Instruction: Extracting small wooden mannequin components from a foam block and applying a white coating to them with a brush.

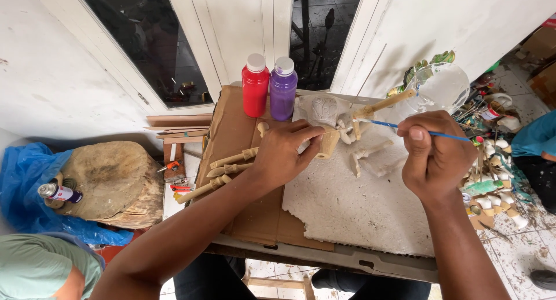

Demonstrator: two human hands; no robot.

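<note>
My left hand [284,152] grips a small wooden carved figure [329,142] by its pale cup-shaped end, holding it above a white foam slab [347,201]. My right hand [437,152] pinches a thin blue-handled paintbrush [446,135], and the brush tip touches the figure near its whitish carved head [324,110]. A wooden rod [385,104] sticks out from the figure toward the upper right. A red paint bottle [255,86] and a purple paint bottle [283,89] stand upright just behind my left hand.
Several carved wooden sticks [229,171] lie on brown cardboard [231,126] at the left. A clear water jar [443,88] and many small paint pots [492,184] crowd the right. A tree stump [116,181] with a spray can [58,192] sits at the left, by another person's shoulder [40,271].
</note>
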